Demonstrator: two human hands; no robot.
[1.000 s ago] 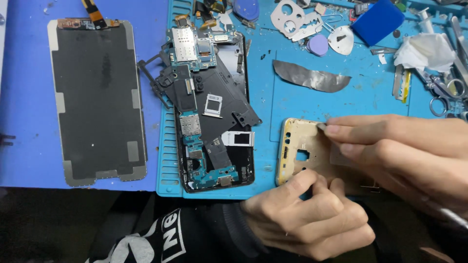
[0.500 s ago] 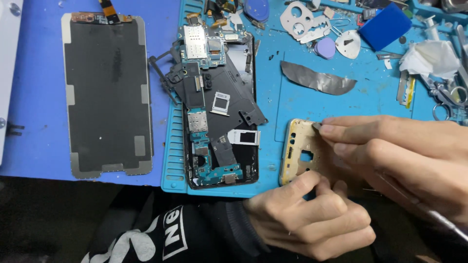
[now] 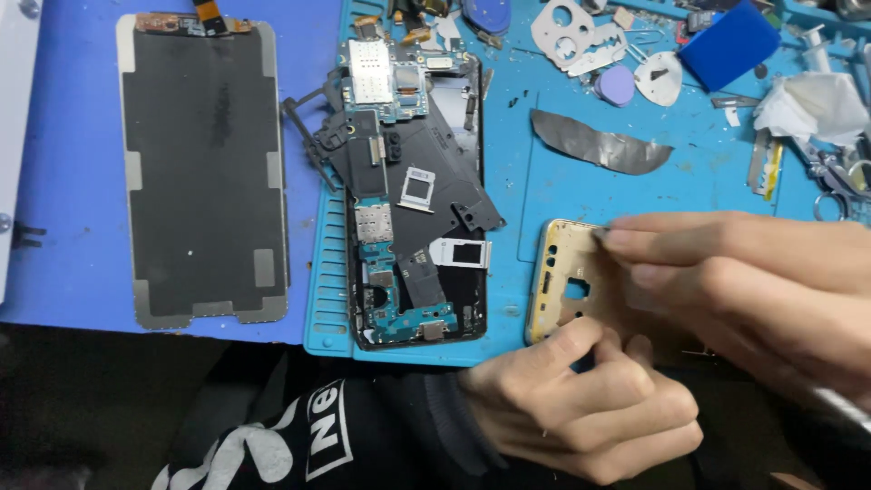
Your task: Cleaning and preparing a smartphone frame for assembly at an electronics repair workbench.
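**Lower right of frame: gold phone frame, tool at its top edge**

Lower right, on the teal work mat (image 3: 581,195), lies the gold phone frame (image 3: 564,289), camera cutout facing up. My left hand (image 3: 590,408) comes in from the bottom of the frame, fingers curled, thumb and forefinger pressed together against the frame's lower edge to pin it. My right hand (image 3: 753,290) reaches in from the right, fingertips closed on a thin dark tool tip (image 3: 601,233) that sits at the frame's upper edge. What kind of tool it is I cannot tell; too little of it shows.

Notes on doing this well, as I judge it:
- Keep the frame flat on the mat; the left hand should hold, not bend.
- Work the tip shallow and along the edge, with small pressure. A slip would likely run toward my left fingers, so keep them below the line of the tool.
- Right hand hides most of the frame's right half; I can't see what lies under it.

Surroundings: opened phone body with exposed boards (image 3: 413,245) at centre, just left of the frame. Separated display panel (image 3: 204,177) upper left on the blue mat (image 3: 63,163). Curved grey metal strip (image 3: 599,145) above the frame, well apart. Blue pad (image 3: 730,41), crumpled tissue (image 3: 817,104) and loose small parts crowd the upper right.
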